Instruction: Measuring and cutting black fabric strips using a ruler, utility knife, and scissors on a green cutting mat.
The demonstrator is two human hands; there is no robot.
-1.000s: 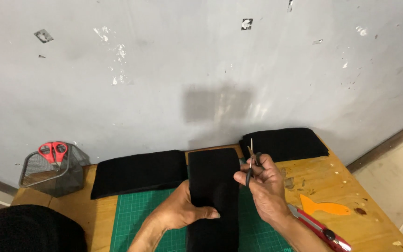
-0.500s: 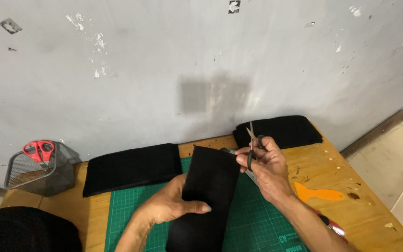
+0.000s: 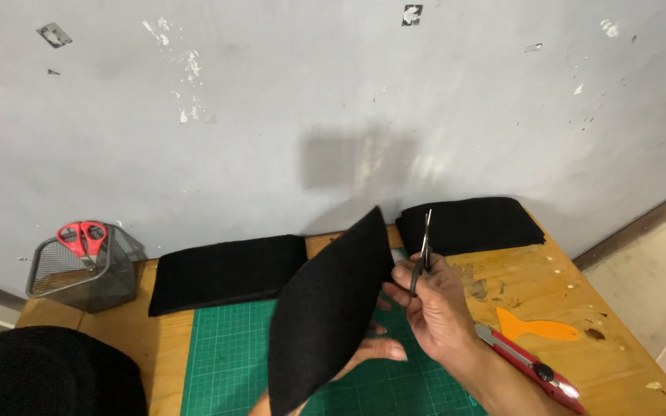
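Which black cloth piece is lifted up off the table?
The middle black piece, bowed and held up by the left hand. The left stack and right stack lie flat by the wall.

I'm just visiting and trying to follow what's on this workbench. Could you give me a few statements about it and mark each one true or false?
1. The left hand lifts a black felt piece off the green cutting mat. True.
2. The right hand holds an orange scraper. False: it holds small thread snips; the orange scraper lies on the table.
3. Red-handled scissors stand in a wire mesh holder. True.
4. The red utility knife lies on the mat. False: it lies on the wooden table.
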